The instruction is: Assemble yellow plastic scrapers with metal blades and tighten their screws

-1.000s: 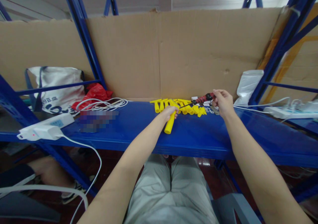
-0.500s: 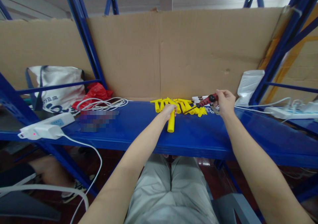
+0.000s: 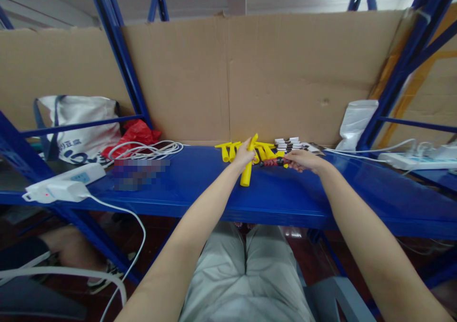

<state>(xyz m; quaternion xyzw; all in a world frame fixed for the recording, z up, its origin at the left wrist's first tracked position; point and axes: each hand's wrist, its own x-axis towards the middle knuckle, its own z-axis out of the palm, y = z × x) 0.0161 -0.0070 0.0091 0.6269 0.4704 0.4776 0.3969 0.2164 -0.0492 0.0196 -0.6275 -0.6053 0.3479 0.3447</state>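
Note:
My left hand point(image 3: 244, 156) is closed around a yellow plastic tube point(image 3: 247, 170) and holds it tilted, its lower end near the blue shelf point(image 3: 200, 188). My right hand point(image 3: 302, 159) is closed on a red-handled screwdriver point(image 3: 274, 162), whose tip points left toward the tube. Just behind both hands lies a pile of several more yellow tubes point(image 3: 232, 149). A small stack of black-and-white parts point(image 3: 287, 144) sits behind the right hand.
A cardboard sheet point(image 3: 250, 74) backs the shelf. At left lie coiled white cables point(image 3: 150, 149), a red bag point(image 3: 137, 134), a white tote bag point(image 3: 84, 126) and a power strip point(image 3: 64, 184). A white pouch point(image 3: 355, 122) and another power strip point(image 3: 410, 159) are at right.
My right hand has come down and leftward with the screwdriver, bringing its tip close to the tube. My left hand has raised the tube to a steeper tilt.

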